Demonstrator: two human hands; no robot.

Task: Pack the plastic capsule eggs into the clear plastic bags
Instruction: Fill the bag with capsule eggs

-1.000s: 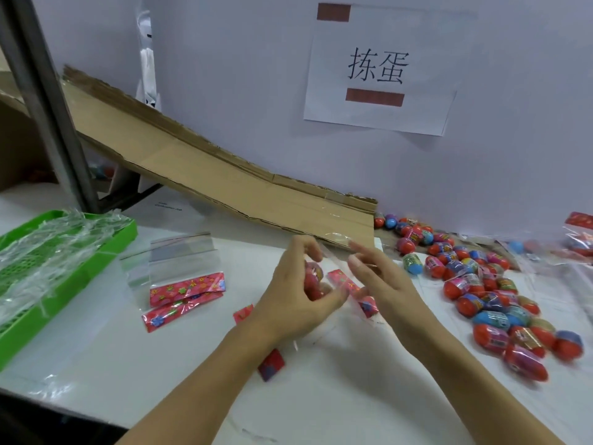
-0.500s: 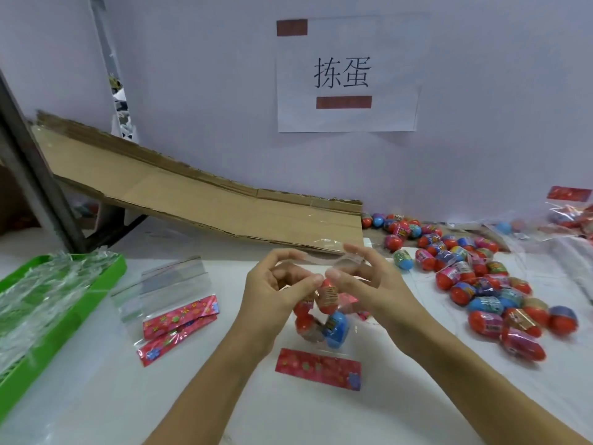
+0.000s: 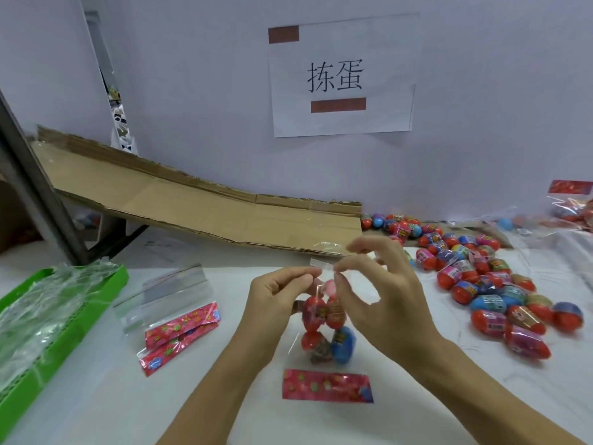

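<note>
A clear plastic bag [image 3: 321,319] hangs upright above the table centre with several capsule eggs inside, red ones over a blue one [image 3: 343,345]. Its red patterned header [image 3: 327,387] lies flat on the table below. My left hand [image 3: 272,293] pinches the bag's top edge from the left. My right hand [image 3: 372,284] pinches the same edge from the right, its other fingers spread. A heap of loose red and blue capsule eggs [image 3: 491,290] lies on the table to the right.
Empty clear bags with red headers [image 3: 175,311] lie left of my hands. A green basket [image 3: 41,316] holding crumpled plastic sits at the far left. A cardboard ramp [image 3: 199,210] slopes along the wall. Filled bags [image 3: 574,210] rest at the far right.
The bag has been raised and now hangs by its top edge, with the eggs settled at its bottom. Both hands moved up to pinch that edge.
</note>
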